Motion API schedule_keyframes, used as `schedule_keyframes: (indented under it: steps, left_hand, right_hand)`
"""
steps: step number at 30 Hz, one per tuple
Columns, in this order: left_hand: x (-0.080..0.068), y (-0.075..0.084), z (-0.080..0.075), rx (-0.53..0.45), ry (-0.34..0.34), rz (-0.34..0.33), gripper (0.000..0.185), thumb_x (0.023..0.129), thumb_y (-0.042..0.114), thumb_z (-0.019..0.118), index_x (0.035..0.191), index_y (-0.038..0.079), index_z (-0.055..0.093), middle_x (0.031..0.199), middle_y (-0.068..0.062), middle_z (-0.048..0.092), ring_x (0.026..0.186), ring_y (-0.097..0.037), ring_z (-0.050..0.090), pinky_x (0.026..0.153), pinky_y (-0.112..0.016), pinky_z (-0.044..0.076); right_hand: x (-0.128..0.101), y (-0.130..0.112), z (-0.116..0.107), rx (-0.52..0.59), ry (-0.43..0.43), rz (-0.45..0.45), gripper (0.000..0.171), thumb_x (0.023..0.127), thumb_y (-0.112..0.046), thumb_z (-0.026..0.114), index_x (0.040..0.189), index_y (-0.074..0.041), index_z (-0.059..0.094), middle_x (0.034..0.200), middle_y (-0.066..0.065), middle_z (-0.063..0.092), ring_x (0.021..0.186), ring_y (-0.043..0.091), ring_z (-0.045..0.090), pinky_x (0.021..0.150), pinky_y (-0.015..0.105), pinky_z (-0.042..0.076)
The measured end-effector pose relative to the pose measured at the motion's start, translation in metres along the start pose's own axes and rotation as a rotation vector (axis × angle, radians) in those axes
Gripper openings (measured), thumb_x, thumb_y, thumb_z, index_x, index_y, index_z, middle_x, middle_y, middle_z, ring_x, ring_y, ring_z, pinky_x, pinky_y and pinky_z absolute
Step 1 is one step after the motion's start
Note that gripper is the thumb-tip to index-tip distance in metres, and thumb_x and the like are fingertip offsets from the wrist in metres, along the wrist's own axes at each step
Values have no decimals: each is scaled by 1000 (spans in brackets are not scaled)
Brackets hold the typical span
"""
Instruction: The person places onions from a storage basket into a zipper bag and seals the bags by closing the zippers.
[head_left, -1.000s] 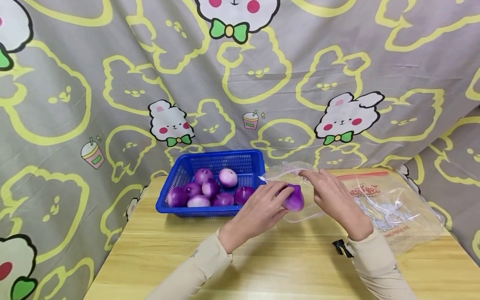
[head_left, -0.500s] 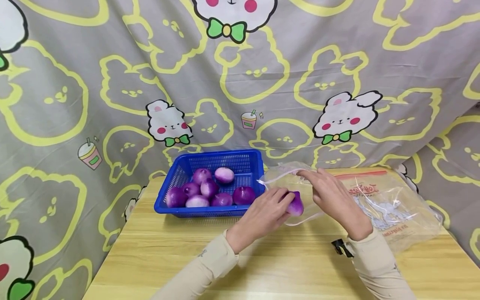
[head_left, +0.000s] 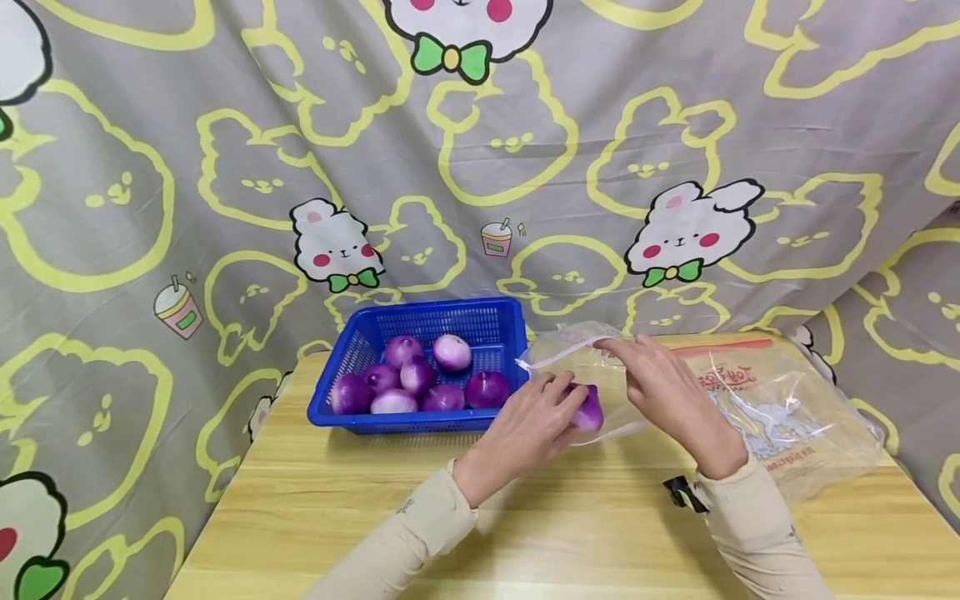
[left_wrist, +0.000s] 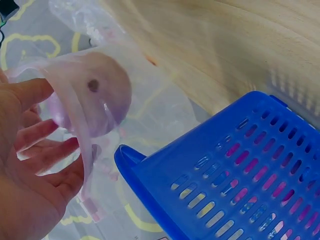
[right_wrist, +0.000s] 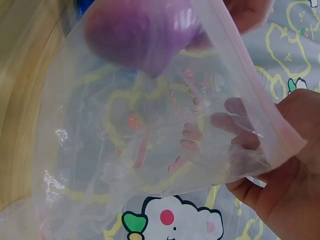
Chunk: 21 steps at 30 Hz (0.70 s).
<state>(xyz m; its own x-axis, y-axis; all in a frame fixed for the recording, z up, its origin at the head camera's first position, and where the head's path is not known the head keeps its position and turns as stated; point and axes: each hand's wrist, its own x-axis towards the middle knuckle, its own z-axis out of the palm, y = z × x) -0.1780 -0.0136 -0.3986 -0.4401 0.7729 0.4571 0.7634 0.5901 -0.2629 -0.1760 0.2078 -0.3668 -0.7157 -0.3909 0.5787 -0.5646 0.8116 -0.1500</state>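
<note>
Blue basket (head_left: 480, 321) of peeled purple onions sits at left on the table (head_left: 525, 533); beside it, the left hand (head_left: 528, 429), fingers curled round one onion (head_left: 588, 410), pushes it into the clear bag (head_left: 757, 408) whose rim the right hand (head_left: 667, 392) pinches open. Next, judging by this: let the onion go inside.

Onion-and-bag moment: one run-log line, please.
left hand holds onion at bag mouth | right hand holds zip bag open | basket beside
</note>
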Motion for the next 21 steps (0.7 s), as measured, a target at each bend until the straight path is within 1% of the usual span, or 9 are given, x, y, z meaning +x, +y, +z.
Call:
schedule_keyframes:
  steps: [2,6,9,13,18,21]
  left_hand:
    - [0,0,0,17,-3,-4,48,87,37,76,125,15,57,119,-5,59,99,-22,58,91,-31,49]
    - [0,0,1,57,-7,-10,47,84,38,78,118,14,57,110,-4,60,93,-21,59,85,-31,50]
    - [-1,1,2,68,-18,-15,43,84,37,78,116,14,59,106,-3,62,93,-21,60,84,-31,51]
    - [-4,1,1,64,-36,-28,38,87,35,75,116,16,61,106,-2,64,94,-21,60,82,-31,50]
    - [-6,1,1,54,-22,-21,32,87,32,74,112,16,63,103,-1,65,95,-19,60,79,-30,48]
    - [-8,1,-1,39,-19,-7,28,89,31,72,111,16,63,104,0,65,100,-19,60,84,-31,48]
  right_hand:
    - [0,0,0,-2,-7,0,53,79,17,49,124,-6,64,102,12,70,73,21,50,57,33,42]
    - [1,-1,-1,1,-23,18,53,79,16,50,125,-6,64,102,12,69,77,24,51,62,37,45]
    - [1,-1,-1,10,-56,40,51,81,14,54,127,-7,63,107,12,69,83,26,55,67,42,49]
    - [2,-2,-1,9,-85,52,50,82,14,56,127,-7,63,115,13,68,89,29,58,72,46,52]
    - [1,-2,1,4,-57,34,51,80,14,53,126,-6,64,116,13,69,90,30,58,71,46,51]
    - [1,-2,2,-2,-39,19,50,80,14,52,124,-5,64,113,13,70,86,29,58,69,44,51]
